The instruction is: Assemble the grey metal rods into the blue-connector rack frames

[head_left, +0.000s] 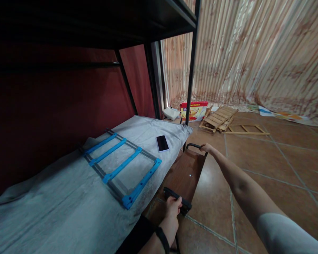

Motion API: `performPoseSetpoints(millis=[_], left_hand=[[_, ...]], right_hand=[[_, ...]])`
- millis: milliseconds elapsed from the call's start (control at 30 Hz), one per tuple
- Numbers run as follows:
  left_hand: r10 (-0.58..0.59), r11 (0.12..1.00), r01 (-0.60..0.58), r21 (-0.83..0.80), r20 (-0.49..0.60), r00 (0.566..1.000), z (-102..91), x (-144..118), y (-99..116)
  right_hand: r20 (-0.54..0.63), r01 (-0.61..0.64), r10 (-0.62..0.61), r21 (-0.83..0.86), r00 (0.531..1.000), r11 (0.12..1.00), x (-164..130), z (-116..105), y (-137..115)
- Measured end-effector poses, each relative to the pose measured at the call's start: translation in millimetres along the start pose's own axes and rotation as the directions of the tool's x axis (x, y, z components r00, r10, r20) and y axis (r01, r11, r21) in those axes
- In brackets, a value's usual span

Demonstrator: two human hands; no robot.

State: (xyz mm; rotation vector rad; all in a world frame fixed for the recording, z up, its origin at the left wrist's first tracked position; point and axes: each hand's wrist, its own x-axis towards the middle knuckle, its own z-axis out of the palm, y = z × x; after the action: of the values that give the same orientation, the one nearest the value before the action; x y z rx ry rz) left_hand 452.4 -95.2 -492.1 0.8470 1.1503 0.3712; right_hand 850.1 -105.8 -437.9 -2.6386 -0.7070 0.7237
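A small low table (187, 169) with a brown wood-look top and black metal ends is between my hands, alongside the bed. My left hand (174, 206), below a dark wristband, has its fingers wrapped round the black near end. At the far end, my right hand (206, 148) grips the curved black bar, with that arm stretched forward. A small white speck shows on the tabletop. The table's legs are mostly hidden. On the bed beside it lie a phone (162, 143) with a dark screen and a grey frame with blue crossbars (122, 169).
The bed (55, 211) has a grey sheet, with a black bunk frame (192, 77) above. Wooden slatted pieces (219, 118), a red and yellow box (194, 112) and a white bundle (171, 113) lie on the tiled floor (267, 169) near the curtain (233, 53).
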Motion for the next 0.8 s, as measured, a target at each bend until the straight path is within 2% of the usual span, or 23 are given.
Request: performPoseSetpoints(millis=[133,233,400,600,800], left_hand=[[-0.041,0.999,0.04,-0.018,-0.038,0.998,10.0,3.0,3.5],[-0.075,0.997,0.074,-0.016,-0.016,0.997,17.9,1.8,6.4],[-0.148,0.987,0.147,-0.062,-0.018,0.989,25.9,3.0,5.4],[-0.208,0.974,0.216,-0.065,0.118,0.971,21.2,10.6,-4.7],[-0.165,0.981,0.178,-0.08,0.146,0.975,9.7,8.1,2.4]], right_hand=[[0.031,-0.026,0.027,-0.053,0.999,0.998,15.6,13.4,2.8],[0.035,-0.039,0.042,-0.085,0.999,0.996,23.6,21.5,4.2],[-0.018,-0.039,0.037,-0.112,0.999,0.993,33.3,30.3,2.4],[-0.137,-0.024,0.01,-0.102,0.99,0.995,30.3,38.6,4.2],[-0.266,-0.013,-0.006,-0.069,0.964,0.998,22.4,48.6,10.1]])
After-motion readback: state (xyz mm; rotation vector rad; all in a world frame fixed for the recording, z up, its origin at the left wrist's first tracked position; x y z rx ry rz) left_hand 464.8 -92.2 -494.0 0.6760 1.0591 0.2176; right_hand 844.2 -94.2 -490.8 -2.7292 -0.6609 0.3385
